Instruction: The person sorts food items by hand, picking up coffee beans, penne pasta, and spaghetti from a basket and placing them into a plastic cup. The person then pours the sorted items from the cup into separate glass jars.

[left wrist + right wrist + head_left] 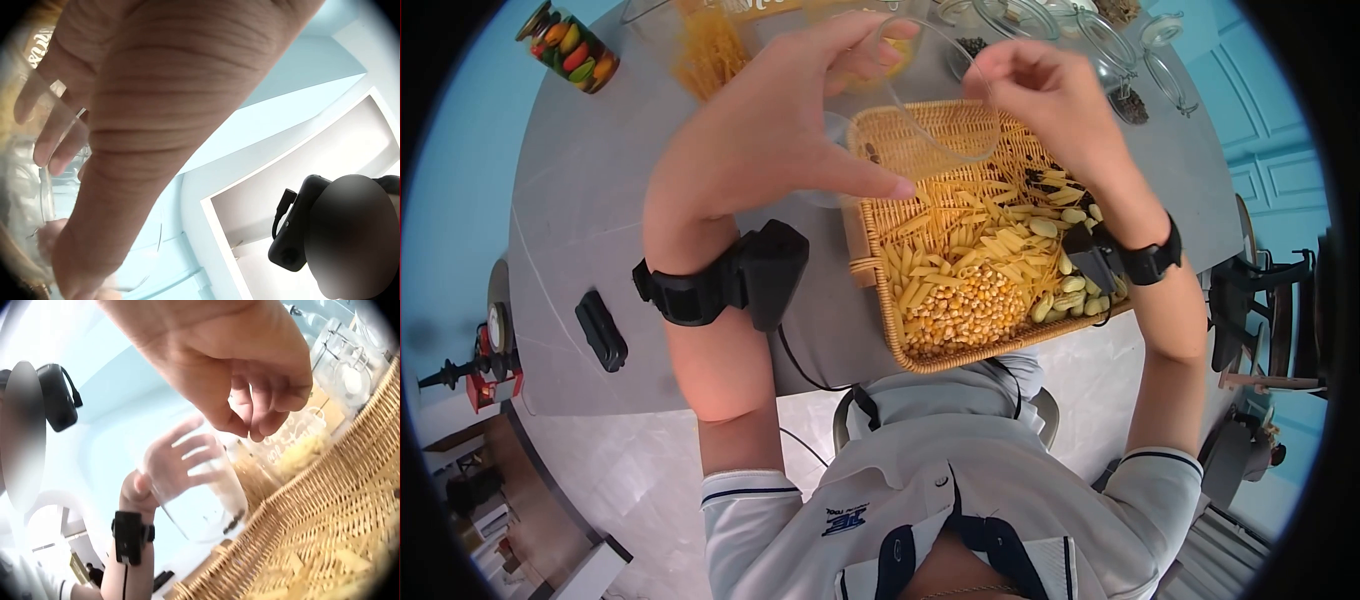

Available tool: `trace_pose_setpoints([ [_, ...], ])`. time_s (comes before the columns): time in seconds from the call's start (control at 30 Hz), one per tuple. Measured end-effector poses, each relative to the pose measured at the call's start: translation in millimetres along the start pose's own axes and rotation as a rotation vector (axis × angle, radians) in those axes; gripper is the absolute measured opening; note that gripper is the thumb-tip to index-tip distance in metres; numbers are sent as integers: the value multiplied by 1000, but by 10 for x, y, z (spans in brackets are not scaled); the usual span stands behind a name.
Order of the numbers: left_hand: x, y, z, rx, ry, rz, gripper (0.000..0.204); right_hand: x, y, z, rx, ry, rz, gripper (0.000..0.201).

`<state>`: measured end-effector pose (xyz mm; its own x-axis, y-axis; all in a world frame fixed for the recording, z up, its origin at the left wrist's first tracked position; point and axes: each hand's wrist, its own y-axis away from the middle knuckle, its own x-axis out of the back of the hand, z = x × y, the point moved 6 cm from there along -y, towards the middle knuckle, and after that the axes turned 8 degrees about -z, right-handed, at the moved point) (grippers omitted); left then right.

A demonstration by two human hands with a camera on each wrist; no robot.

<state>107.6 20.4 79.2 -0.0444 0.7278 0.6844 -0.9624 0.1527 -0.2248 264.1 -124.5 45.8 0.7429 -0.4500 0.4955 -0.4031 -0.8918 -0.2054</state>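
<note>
My left hand (pixel 785 130) grips a clear glass jar (pixel 945 125), thumb and fingers spread round its wall, above the wicker basket (pixel 892 325). A few dark pieces (pixel 234 522) lie inside the tilted jar in the right wrist view. My right hand (pixel 1045 95) is by the jar's mouth, fingers curled and thumb tip against fingertips; nothing shows between them (pixel 250 375). The basket holds penne (pixel 960 235), corn kernels (pixel 965 310), pale pods (pixel 1070 295) and dark beans along the far right.
Behind the basket stand clip-top glass jars (pixel 1105 45) and a container of long dry pasta (pixel 710 50). A jar of colourful peppers (pixel 575 50) is at the far left. A black case (pixel 601 330) lies on the grey table (pixel 560 240).
</note>
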Motion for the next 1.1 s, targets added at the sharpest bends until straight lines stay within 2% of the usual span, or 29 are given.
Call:
trace_pose_setpoints([
  [0.1,-10,0,-45,17,-7,-4,96,136,24,-163,-3,-55,-31,10],
  [0.23,-13,20,-43,15,136,52,96,83,90,-300,142,-31,130,12],
  [0.33,-28,16,-82,-30,156,50,95,78,88,-424,185,75,89,13],
  [0.43,-56,-14,-139,-22,143,29,95,-53,140,-653,366,251,-36,15],
  [0.47,-55,-19,-136,-7,131,24,95,-56,151,-631,318,220,-91,18],
  [0.57,-45,-3,-124,23,117,19,95,39,148,-514,172,-5,-18,17],
  [0.67,-38,4,-141,5,144,29,95,238,168,-312,90,-93,-41,14],
  [0.77,-22,7,-153,-9,159,45,95,282,286,164,-61,35,-79,17],
  [0.87,-21,2,-153,-13,161,49,96,0,490,449,-123,508,-314,15],
  [0.97,-30,5,-146,-17,148,37,96,-24,560,611,-209,476,-291,16],
  [1.1,-32,4,-131,-17,120,21,97,-18,583,655,-163,545,-308,16],
])
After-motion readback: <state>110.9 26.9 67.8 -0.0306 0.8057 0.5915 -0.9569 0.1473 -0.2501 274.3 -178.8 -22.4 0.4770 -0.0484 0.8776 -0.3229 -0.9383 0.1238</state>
